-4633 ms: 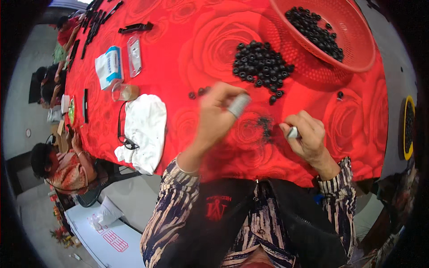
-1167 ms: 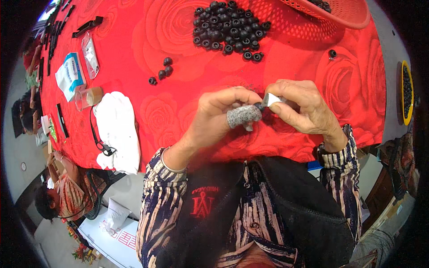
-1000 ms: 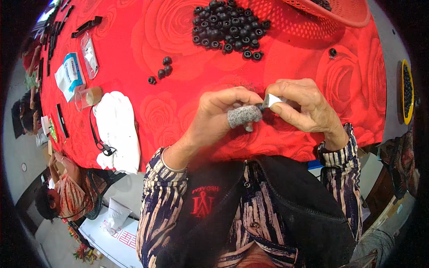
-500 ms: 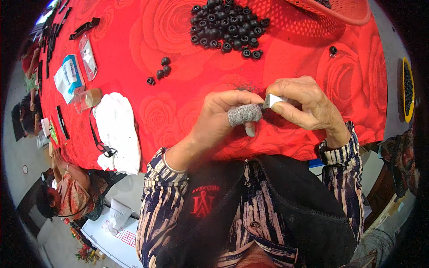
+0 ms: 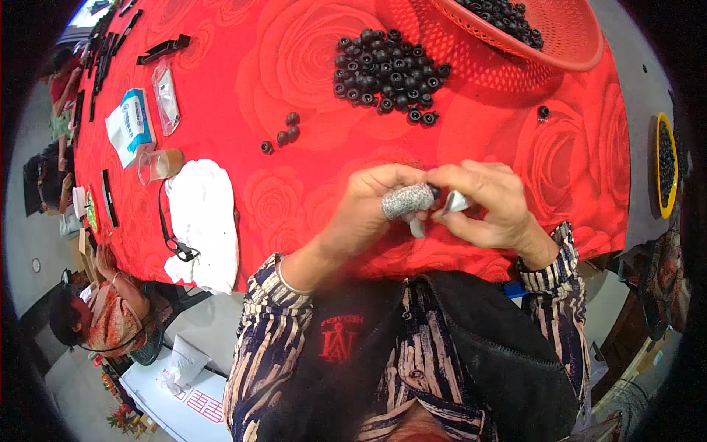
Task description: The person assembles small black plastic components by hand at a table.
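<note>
My left hand (image 5: 372,202) and my right hand (image 5: 486,206) meet close in front of my chest, above the near edge of the red rose-patterned tablecloth (image 5: 294,59). The left thumb wears a grey knitted finger guard (image 5: 407,200). A small dark round bead (image 5: 435,193) is pinched between the fingertips of both hands. My right hand also grips a small silvery blade-like tool (image 5: 454,202) against the bead. A pile of the same dark round beads (image 5: 387,74) lies further out on the cloth.
A red plastic colander (image 5: 537,33) with more beads sits at the far right. Three loose beads (image 5: 287,134) and one stray bead (image 5: 543,113) lie apart. A white cloth (image 5: 202,221), a small glass cup (image 5: 157,166), packets (image 5: 129,125) and seated people (image 5: 96,324) are at left.
Earlier my hands were apart over the table, near the pile. They have since come together close to my body and keep working on the bead, shifting only slightly in the last second.
</note>
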A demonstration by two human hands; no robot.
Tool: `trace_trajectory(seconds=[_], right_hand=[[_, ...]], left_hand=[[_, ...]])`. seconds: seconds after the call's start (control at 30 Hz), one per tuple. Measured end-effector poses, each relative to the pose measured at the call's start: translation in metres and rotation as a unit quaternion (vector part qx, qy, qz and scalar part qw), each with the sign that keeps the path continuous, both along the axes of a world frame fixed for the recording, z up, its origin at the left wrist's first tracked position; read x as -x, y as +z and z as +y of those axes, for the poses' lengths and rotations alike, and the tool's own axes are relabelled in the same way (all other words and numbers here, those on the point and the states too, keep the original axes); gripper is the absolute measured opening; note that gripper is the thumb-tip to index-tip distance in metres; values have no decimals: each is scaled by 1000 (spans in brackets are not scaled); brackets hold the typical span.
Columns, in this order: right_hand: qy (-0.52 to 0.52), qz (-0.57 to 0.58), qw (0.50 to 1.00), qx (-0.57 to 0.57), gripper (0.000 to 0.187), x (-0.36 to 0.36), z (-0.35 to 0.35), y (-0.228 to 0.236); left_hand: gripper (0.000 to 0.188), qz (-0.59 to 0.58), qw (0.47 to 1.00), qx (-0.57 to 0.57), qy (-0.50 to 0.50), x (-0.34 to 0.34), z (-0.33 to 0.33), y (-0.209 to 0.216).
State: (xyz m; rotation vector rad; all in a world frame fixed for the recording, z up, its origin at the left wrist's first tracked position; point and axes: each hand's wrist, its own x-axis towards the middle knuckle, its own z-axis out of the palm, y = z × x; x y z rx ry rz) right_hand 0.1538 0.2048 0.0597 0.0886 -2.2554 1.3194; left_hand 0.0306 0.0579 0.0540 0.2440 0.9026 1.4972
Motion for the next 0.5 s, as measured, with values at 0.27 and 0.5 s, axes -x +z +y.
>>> trace_trajectory(seconds=[0.27, 0.5], right_hand=[[-34, 60, 991, -112, 50, -5, -6, -13], [-87, 96, 982, -136, 27, -2, -12, -12]], left_hand=[[21, -54, 998, -23, -16, -3, 1, -11], [18, -23, 999, 1, 39, 1, 3, -11]])
